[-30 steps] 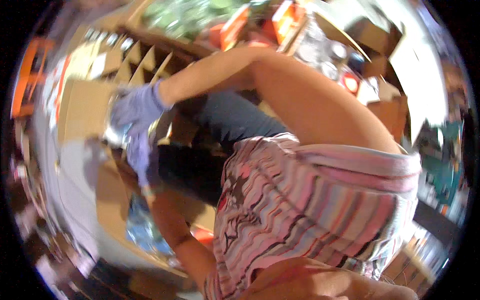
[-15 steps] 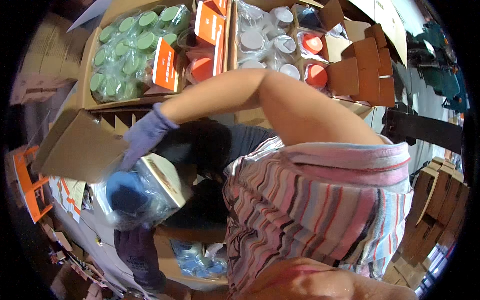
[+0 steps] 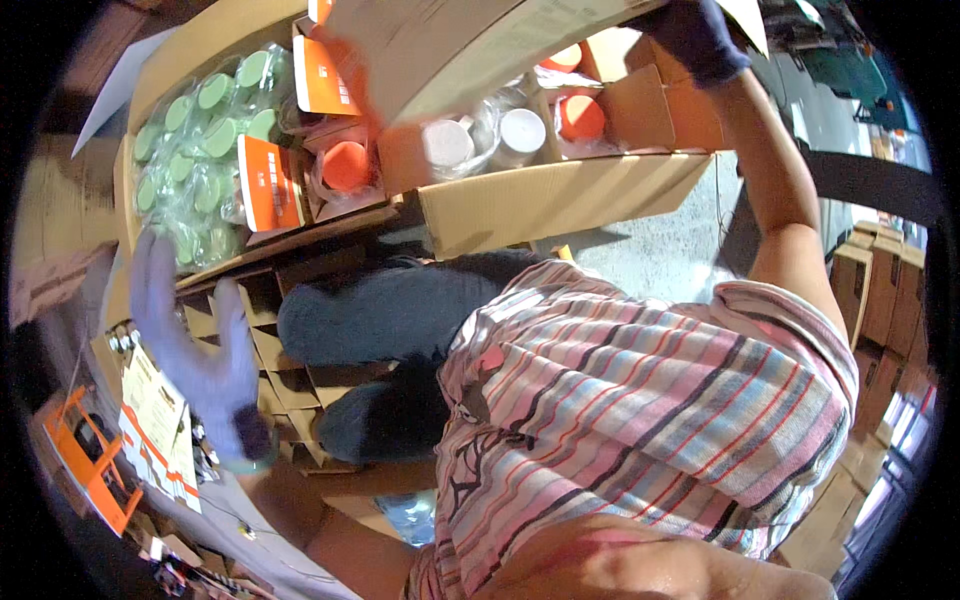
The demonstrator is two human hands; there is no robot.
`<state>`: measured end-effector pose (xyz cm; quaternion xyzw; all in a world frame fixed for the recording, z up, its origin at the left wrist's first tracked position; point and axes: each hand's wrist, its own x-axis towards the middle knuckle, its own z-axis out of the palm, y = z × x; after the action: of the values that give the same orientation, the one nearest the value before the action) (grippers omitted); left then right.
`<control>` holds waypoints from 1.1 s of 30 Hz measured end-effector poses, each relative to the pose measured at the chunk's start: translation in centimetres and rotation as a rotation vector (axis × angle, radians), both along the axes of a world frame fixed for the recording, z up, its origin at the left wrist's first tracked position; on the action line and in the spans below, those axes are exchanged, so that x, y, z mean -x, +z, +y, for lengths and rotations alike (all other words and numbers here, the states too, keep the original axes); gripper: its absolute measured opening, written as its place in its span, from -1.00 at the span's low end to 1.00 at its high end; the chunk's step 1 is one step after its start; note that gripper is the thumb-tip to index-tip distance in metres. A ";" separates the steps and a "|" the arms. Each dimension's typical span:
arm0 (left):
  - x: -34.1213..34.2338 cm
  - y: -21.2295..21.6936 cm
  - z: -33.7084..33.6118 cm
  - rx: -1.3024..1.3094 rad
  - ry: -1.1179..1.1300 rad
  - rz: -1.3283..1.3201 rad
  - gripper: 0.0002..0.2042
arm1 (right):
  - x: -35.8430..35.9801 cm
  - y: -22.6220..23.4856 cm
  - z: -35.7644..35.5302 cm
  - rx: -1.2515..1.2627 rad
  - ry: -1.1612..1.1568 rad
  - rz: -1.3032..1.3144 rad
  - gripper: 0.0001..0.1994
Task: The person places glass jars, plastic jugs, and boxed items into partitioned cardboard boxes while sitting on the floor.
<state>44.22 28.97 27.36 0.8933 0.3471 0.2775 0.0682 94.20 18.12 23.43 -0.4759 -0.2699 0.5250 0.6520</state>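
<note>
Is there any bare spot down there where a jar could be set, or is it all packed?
Mostly packed. The green-lidded jars and the orange-lidded jars fill their cartons. The divider carton shows open cells between the left hand and the dark trouser legs. Grey floor lies bare right of the striped shirt's shoulder.

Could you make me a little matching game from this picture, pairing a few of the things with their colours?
Things:
1. gloves
2. lids in the left box
3. shirt
4. trousers

Colours:
A. pale green
B. dark blue-grey
C. purple
D. pink with stripes

Pairs: 1-C, 2-A, 3-D, 4-B
</note>
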 end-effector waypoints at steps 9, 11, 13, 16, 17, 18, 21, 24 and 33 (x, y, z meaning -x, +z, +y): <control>-13.1 -7.6 3.8 0.112 -0.377 -0.011 -0.59 | -13.9 -7.2 -7.1 0.589 -0.267 -1.076 -0.53; -16.4 -10.2 4.5 0.144 -0.375 0.190 -0.54 | -14.7 -9.9 -6.8 0.648 -0.306 -1.228 -0.53; -20.9 -11.2 4.5 0.299 -0.430 0.370 -0.48 | -14.7 -9.9 -8.9 0.617 -0.390 -1.273 -0.54; -23.7 -17.6 5.6 0.546 -0.442 0.379 -0.48 | -9.7 -11.9 -11.6 0.392 -0.532 -1.271 -0.49; -25.6 -19.3 6.7 0.691 -0.435 0.368 -0.48 | -8.6 -11.2 -12.0 0.440 -0.467 -1.402 -0.50; -27.4 -20.7 7.6 0.796 -0.393 0.364 -0.49 | -7.4 -10.5 -12.6 0.485 -0.406 -1.533 -0.50; -33.1 -25.1 7.6 0.755 -0.270 0.422 -0.48 | -5.6 -10.6 -17.2 0.617 -0.340 -1.714 -0.56; -35.0 -36.1 11.4 0.502 0.105 0.341 -0.47 | -3.1 -8.6 -14.2 0.619 -0.334 -1.645 -0.69; -33.1 -31.9 13.5 0.771 -0.546 -0.021 -0.71 | -0.7 -8.4 -16.5 0.678 -0.492 -1.260 -0.67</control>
<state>77.30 42.46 -4.54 0.8584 0.1766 0.1092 0.4690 94.88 1.59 14.99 -0.9070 -0.3011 0.0472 0.2906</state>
